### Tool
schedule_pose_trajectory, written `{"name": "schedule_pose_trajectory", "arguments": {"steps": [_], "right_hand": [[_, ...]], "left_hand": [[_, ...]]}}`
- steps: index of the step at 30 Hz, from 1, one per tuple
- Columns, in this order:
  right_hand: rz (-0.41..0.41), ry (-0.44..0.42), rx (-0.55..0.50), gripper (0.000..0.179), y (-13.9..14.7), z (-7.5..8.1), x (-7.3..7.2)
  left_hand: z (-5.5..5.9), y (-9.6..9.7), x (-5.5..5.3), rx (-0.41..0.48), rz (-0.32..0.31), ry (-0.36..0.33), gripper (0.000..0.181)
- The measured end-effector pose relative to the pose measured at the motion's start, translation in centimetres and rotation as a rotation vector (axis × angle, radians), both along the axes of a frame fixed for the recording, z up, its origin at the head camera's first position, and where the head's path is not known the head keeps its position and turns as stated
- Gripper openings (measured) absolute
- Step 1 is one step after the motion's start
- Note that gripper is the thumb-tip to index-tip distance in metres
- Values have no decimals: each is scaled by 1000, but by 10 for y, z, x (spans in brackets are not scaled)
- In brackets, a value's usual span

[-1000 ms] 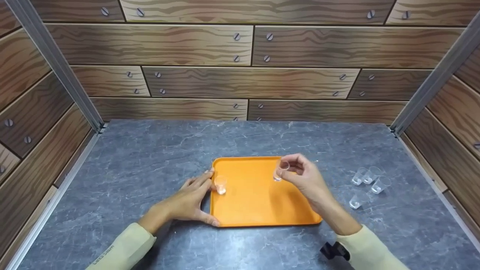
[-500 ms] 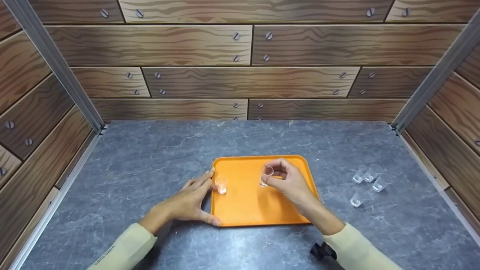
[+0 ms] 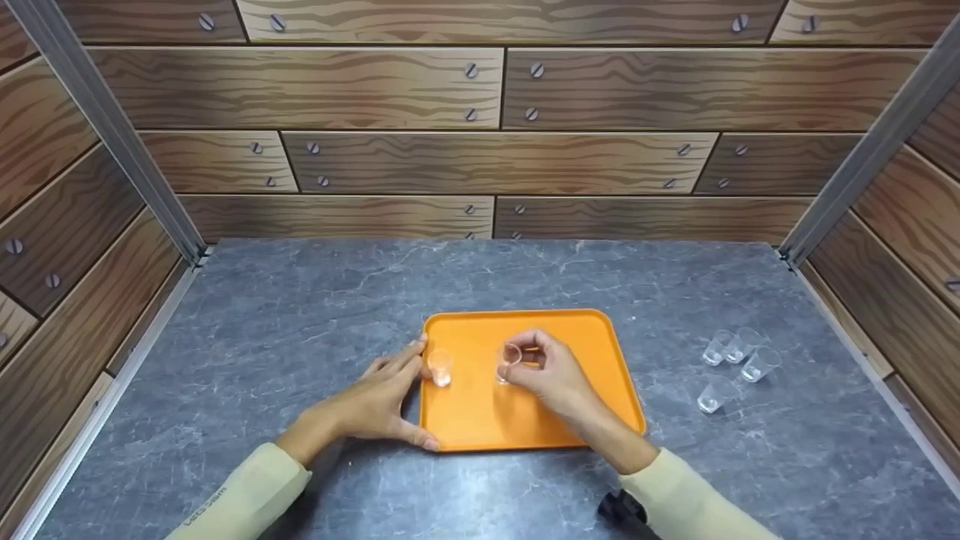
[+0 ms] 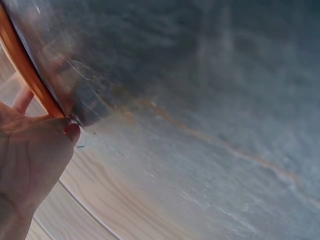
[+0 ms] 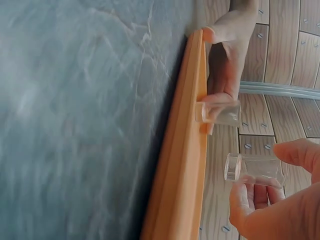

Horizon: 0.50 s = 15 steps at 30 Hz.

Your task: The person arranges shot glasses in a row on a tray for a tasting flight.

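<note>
An orange tray lies on the table. My left hand rests along its left side, fingers spread at the edge and thumb by the near left corner. The left wrist view shows this hand touching the tray's orange edge. Beside those fingers, a clear shot glass stands upright on the tray. My right hand pinches a second clear shot glass between thumb and fingers. In the right wrist view, this held glass hangs above the tray, apart from the standing glass.
Several more clear shot glasses stand on the grey marbled table, right of the tray. Wood-patterned panels with metal corner rails enclose the back and sides.
My right hand has carried its shot glass leftward over the tray, toward the standing glass, and slightly nearer to me. The left hand and the tray have stayed in place.
</note>
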State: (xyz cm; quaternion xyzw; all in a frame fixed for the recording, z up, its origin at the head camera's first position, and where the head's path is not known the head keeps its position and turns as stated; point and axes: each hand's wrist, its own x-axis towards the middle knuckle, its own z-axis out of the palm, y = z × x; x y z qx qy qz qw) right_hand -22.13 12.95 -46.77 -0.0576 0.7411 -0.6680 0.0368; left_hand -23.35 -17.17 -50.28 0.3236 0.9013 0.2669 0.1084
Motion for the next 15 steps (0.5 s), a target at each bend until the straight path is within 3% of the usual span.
{"name": "schedule_pose_trajectory", "arguments": {"steps": [15], "right_hand": [[27, -37, 15, 37, -23, -8, -7]], "left_hand": [[0, -1, 0, 6, 1, 4, 89]]}}
